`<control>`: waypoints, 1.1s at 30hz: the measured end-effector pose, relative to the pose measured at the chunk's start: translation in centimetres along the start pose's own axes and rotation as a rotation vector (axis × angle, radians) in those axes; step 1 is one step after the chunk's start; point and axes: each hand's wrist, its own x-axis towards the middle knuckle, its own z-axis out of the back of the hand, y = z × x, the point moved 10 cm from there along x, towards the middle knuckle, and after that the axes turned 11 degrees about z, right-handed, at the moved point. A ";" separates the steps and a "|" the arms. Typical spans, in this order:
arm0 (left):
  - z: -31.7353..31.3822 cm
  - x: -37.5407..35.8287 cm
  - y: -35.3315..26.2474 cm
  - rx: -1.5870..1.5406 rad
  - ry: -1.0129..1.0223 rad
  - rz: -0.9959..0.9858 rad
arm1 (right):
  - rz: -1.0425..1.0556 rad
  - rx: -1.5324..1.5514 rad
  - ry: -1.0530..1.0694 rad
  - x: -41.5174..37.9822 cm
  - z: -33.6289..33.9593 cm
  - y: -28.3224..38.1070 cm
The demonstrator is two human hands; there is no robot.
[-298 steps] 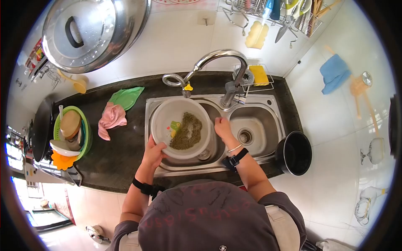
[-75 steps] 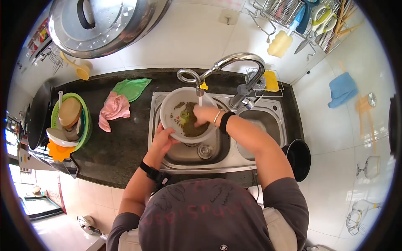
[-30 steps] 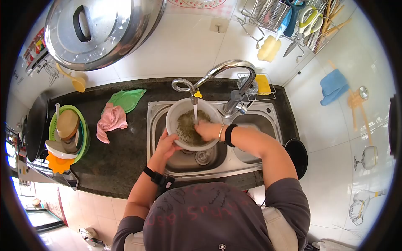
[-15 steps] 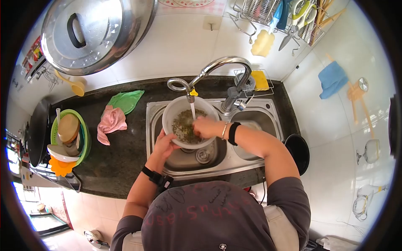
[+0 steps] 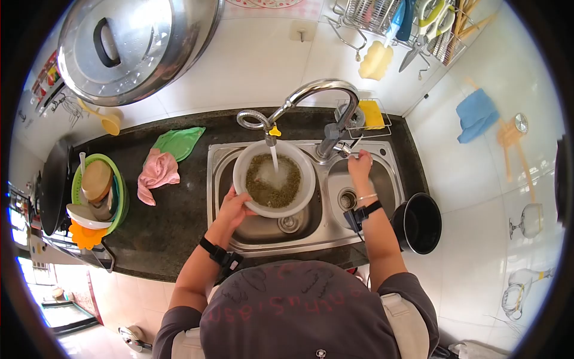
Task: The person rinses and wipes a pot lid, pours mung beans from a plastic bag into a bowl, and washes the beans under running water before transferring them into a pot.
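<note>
My left hand (image 5: 235,205) grips the near left rim of a white bowl (image 5: 309,188), thumb over the edge. Small green beans or grains (image 5: 281,192) lie in water inside it. From the faucet spout (image 5: 271,140) a stream of water (image 5: 275,160) runs into the bowl, which is over the left sink basin (image 5: 308,224). My right hand (image 5: 360,167) is above the right basin (image 5: 388,179), its fingers curled close to the faucet lever (image 5: 343,149). What those fingers hold, if anything, I cannot tell.
A black pot (image 5: 418,222) stands right of the sink. On the left counter lie a pink cloth (image 5: 158,173), a green cloth (image 5: 181,142) and a green basket (image 5: 124,206) of dishes. Behind the faucet, a wire rack holds a yellow sponge (image 5: 372,115). A large lid (image 5: 134,48) hangs upper left.
My right hand has left the bowl's contents and moved right to beside the faucet lever. The left hand still holds the bowl, and the water still runs.
</note>
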 end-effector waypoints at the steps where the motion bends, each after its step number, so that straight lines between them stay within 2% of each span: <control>1: -0.1 -0.1 0.1 0.007 0.003 0.005 | 0.069 -0.105 -0.043 0.6 -0.1 -0.8; 2: 0.3 -0.3 0.2 -0.013 -0.015 0.010 | -0.155 0.305 0.290 1.4 -2.5 -0.1; 3: 0.4 -0.5 0.3 -0.033 -0.034 0.013 | -0.160 0.305 0.281 2.6 -2.2 0.3; 5: 0.3 -1.2 0.2 -0.013 -0.039 0.012 | -0.090 0.046 0.533 3.1 -3.6 1.1; 6: 0.5 -1.6 0.0 -0.004 -0.047 0.008 | 0.089 -0.236 0.516 3.1 -2.0 4.2; 7: 0.7 -1.8 -0.1 -0.003 -0.053 0.006 | 0.089 -0.230 0.519 3.0 -0.8 8.0; 9: 0.4 -2.6 -0.1 -0.025 -0.017 -0.016 | 0.213 -0.147 0.782 0.1 -1.7 16.3; 11: 0.5 -3.0 0.1 -0.017 0.000 -0.009 | 0.465 0.223 0.894 -4.4 -5.1 22.6; 13: -0.1 -3.5 0.4 -0.011 0.026 -0.006 | 0.698 -0.055 1.240 -10.0 -11.2 23.0; 14: -0.3 -3.9 0.5 -0.031 0.015 0.000 | 0.701 -0.056 1.240 -10.7 -12.5 23.6; 16: -0.4 -4.4 0.8 -0.058 0.001 -0.003 | 0.534 -0.128 1.282 -11.5 -14.7 23.3; 17: -0.5 -4.6 0.9 -0.060 0.019 -0.017 | 0.544 -0.126 1.286 -12.2 -15.4 23.8; 19: 0.0 -5.2 0.9 -0.074 0.029 -0.040 | 0.764 0.179 1.177 -14.0 -15.0 27.7; 20: 0.3 -5.4 0.9 -0.087 0.033 -0.044 | 0.774 0.179 1.186 -14.8 -14.2 28.4; 22: 0.7 -5.8 1.1 -0.116 0.034 -0.054 | 0.958 0.398 1.449 -18.5 -11.0 31.6; 23: 0.9 -6.2 1.2 -0.111 0.022 -0.055 | 0.963 0.400 1.460 -18.7 -10.6 31.5; 25: 1.6 -6.5 1.3 -0.109 0.008 -0.052 | 1.065 0.139 1.674 -20.7 -10.2 29.2; 27: 2.1 -6.6 1.6 -0.068 0.006 -0.041 | 1.028 0.021 1.658 -18.6 -10.6 28.4; 29: 2.0 -6.8 1.6 -0.073 -0.011 -0.047 | 1.168 0.041 1.211 -14.4 -10.7 29.6; 31: 1.6 -7.0 1.5 -0.072 -0.027 -0.058 | 1.116 -0.007 1.217 -14.7 -11.4 28.7; 33: 1.5 -7.1 0.9 -0.160 -0.058 -0.113 | 0.828 -0.088 1.348 -16.0 -11.5 27.3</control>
